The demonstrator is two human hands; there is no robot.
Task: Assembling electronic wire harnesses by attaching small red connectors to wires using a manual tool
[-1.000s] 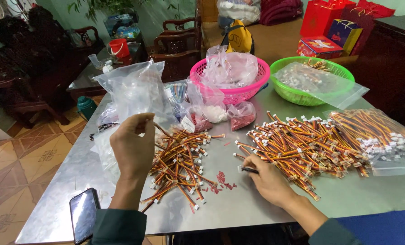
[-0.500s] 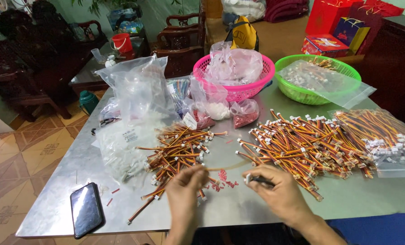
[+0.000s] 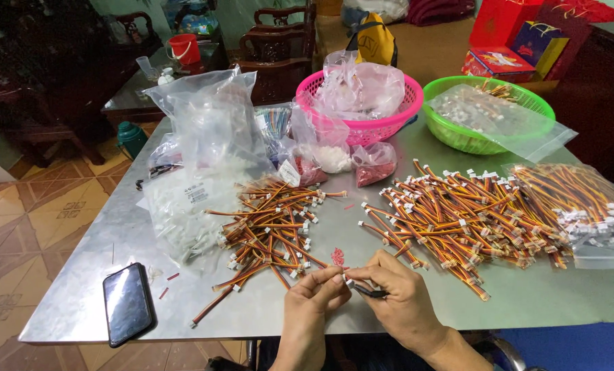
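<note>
Metal table [image 3: 101,275] fills most of my view, dull grey, set over a tiled floor [image 3: 25,220]. Far side: a pink basket [image 3: 396,124] with crumpled clear bags in it, and a green basket [image 3: 458,137] just beside it, a flat clear bag lying across its rim. At left a heap of clear plastic bags [image 3: 204,130], some with white parts inside. Right of centre, a broad spread of orange-and-brown wire leads [image 3: 458,216] with white connector ends; further right, more of the same in a clear bag [image 3: 582,206]. A smaller pile of leads [image 3: 269,227] lies left of centre, just ahead of my hands. A dark phone [image 3: 128,304] lies flat near the front left corner. Two small bags of red bits [image 3: 372,168] sit below the pink basket; a little cluster of loose red bits [image 3: 337,257] lies just above my fingers. My left hand [image 3: 310,309] and right hand [image 3: 403,299] meet at the table's near edge, fingertips touching. Left hand: fingers pinched together on something tiny, too small to make out. Right hand: closed on a thin dark tool [image 3: 370,293], its tip pointing toward the left fingertips.
</note>
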